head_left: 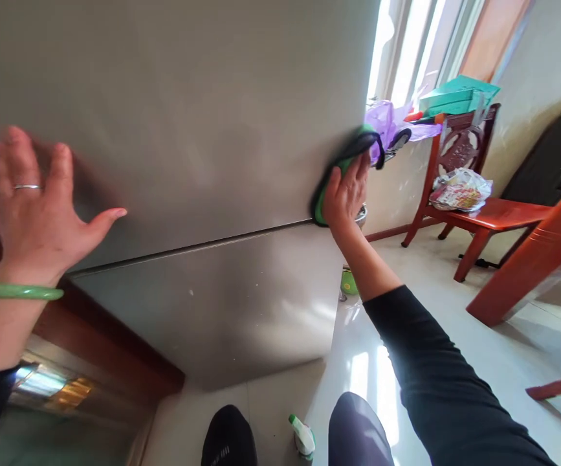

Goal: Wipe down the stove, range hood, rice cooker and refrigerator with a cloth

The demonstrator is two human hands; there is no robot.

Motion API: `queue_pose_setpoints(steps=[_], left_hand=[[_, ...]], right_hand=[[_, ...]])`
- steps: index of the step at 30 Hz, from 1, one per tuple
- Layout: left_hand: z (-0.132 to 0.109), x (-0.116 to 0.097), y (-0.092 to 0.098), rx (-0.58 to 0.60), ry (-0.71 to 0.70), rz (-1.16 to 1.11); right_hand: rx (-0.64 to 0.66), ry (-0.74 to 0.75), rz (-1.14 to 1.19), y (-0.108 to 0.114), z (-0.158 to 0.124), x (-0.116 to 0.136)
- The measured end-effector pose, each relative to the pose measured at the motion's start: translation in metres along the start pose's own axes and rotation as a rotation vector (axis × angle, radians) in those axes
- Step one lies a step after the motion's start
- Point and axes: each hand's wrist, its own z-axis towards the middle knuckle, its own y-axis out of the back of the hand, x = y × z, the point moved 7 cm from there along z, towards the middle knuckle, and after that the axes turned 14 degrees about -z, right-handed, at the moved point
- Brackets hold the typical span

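Note:
A large grey metallic panel (pixel 202 129), like a refrigerator front, fills the upper left, with a dark seam above its lower section (pixel 222 310). My left hand (pixel 40 207), with a ring and a green bangle, is spread flat against the panel's left side and holds nothing. At the right edge of the panel, just above the seam, my right hand (pixel 351 191) presses a green cloth with a black border (pixel 323 206) against the surface. A white spray bottle with a green top (pixel 303 438) lies on the floor between my feet.
A red-brown wooden chair (pixel 508 210) holding a plastic bag (pixel 462 189) stands at the right, near a table leg (pixel 532 259). Teal boxes (pixel 457 97) and a purple bag (pixel 382 123) are by the window. A dark wooden frame (pixel 115 336) borders the panel's lower left.

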Motion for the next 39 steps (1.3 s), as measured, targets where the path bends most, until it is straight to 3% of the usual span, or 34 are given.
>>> queue_pose_setpoints(steps=[4,7,12,15,18,22,25,29,33,36,39], left_hand=[[-0.003,-0.004,0.0,0.036,-0.127,0.055],[-0.006,-0.003,-0.001,0.044,-0.094,-0.046],[-0.004,0.005,-0.004,-0.109,-0.135,-0.234],[-0.018,0.003,-0.012,-0.21,-0.188,-0.243],[-0.051,-0.022,-0.029,-0.263,-0.266,-0.322],[-0.105,-0.075,-0.056,-0.274,-0.431,-0.522],[-0.131,-0.093,-0.062,-0.353,-0.46,-0.689],[-0.136,-0.08,-0.06,-0.569,-0.394,-0.881],[-0.106,-0.062,-0.076,-0.704,-0.388,-0.939],[-0.071,-0.065,-0.099,-0.682,-0.395,-0.752],[-0.045,-0.068,-0.123,-0.552,-0.132,-0.446]], right_hand=[[-0.057,0.002,0.036,-0.01,-0.031,-0.014],[-0.118,0.035,0.047,-0.007,-0.044,0.012],[-0.072,0.269,0.095,0.0,-0.064,0.115],[-0.039,0.384,0.093,0.004,-0.076,0.178],[-0.001,0.501,0.088,0.005,-0.09,0.236],[0.024,0.644,0.164,0.007,-0.118,0.309],[0.003,0.677,0.25,0.008,-0.138,0.345],[-0.047,0.725,0.528,0.014,-0.149,0.352],[0.049,0.794,0.839,0.012,-0.139,0.339],[0.162,0.814,1.022,0.011,-0.126,0.335],[0.194,0.745,0.973,0.016,-0.114,0.327]])
